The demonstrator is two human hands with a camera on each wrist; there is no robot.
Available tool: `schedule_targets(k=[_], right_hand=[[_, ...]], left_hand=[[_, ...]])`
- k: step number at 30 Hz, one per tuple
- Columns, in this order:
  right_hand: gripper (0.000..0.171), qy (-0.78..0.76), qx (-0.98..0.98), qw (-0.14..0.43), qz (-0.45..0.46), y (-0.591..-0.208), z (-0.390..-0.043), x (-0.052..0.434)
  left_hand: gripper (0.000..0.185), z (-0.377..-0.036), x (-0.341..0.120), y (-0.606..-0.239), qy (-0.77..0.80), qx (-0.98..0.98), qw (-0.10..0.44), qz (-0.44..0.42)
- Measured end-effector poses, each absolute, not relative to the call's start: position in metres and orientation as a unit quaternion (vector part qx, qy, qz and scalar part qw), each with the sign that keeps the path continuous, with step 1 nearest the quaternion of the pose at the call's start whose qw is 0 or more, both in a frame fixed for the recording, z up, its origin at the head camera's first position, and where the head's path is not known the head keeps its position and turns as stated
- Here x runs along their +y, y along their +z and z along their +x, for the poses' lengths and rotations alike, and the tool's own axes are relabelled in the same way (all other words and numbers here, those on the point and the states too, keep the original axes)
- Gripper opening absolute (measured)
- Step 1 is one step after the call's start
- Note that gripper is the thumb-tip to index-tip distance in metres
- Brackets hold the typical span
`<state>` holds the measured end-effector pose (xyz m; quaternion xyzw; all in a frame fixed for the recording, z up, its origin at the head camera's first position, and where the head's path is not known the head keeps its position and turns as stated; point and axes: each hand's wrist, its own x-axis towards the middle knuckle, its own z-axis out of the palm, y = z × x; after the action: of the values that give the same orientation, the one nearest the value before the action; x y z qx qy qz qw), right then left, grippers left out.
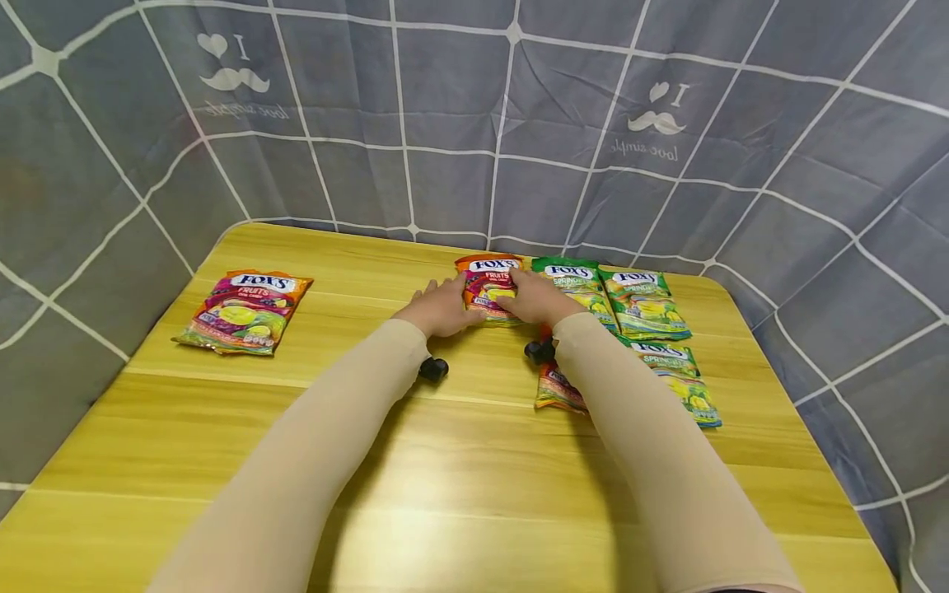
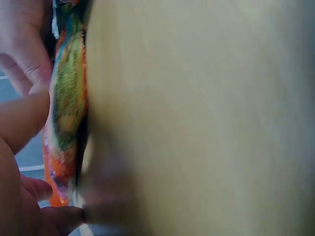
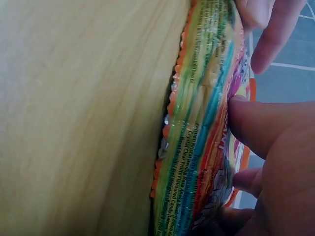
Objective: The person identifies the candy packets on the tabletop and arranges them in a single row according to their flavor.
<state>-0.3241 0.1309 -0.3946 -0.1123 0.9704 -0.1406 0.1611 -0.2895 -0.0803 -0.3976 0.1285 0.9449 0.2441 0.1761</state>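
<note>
A red-and-orange FOX'S Fruits candy bag (image 1: pixel 490 287) lies face up near the table's far edge, between both hands. My left hand (image 1: pixel 439 308) is at its left side, fingers extended along the edge and thumb by the lower corner. At the right side, my right hand (image 1: pixel 539 298) touches the bag with its thumb and fingertips on the printed face. The right wrist view shows the striped near end of the candy bag (image 3: pixel 197 128), with the right thumb (image 3: pixel 256 123) against its upper face. In the left wrist view, the left thumb (image 2: pixel 24 120) overlaps the bag's side.
Two green FOX'S bags (image 1: pixel 574 284) (image 1: pixel 645 305) lie to the right in the far row. Nearer are another green bag (image 1: pixel 685 383) and an orange one (image 1: pixel 556 391), partly under the right forearm. A separate Fruits bag (image 1: pixel 245 313) lies far left. Grey checked cloth (image 1: pixel 452 107) borders the table.
</note>
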Motion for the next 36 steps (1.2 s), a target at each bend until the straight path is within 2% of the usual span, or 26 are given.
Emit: schedule_targets(k=[9, 14, 23, 29, 36], right_hand=[[0.085, -0.132, 0.97, 0.173, -0.108, -0.396, -0.325, 0.124], [0.085, -0.152, 0.969, 0.16, -0.108, -0.395, -0.324, 0.12], [0.071, -0.204, 0.964, 0.107, -0.134, -0.379, -0.314, 0.107], [0.07, -0.212, 0.96, 0.106, -0.149, -0.365, -0.289, 0.096], [0.072, -0.218, 0.953, 0.132, -0.163, -0.365, -0.26, 0.083]], left_hand=[[0.089, -0.289, -0.079, -0.402, 0.228, 0.949, 0.183, 0.122], [0.085, -0.293, -0.081, -0.403, 0.243, 0.943, 0.186, 0.128], [0.075, -0.298, -0.097, -0.395, 0.371, 0.916, 0.123, 0.089], [0.069, -0.279, -0.113, -0.377, 0.371, 0.921, 0.094, 0.073], [0.071, -0.25, -0.133, -0.369, 0.309, 0.94, 0.111, 0.089]])
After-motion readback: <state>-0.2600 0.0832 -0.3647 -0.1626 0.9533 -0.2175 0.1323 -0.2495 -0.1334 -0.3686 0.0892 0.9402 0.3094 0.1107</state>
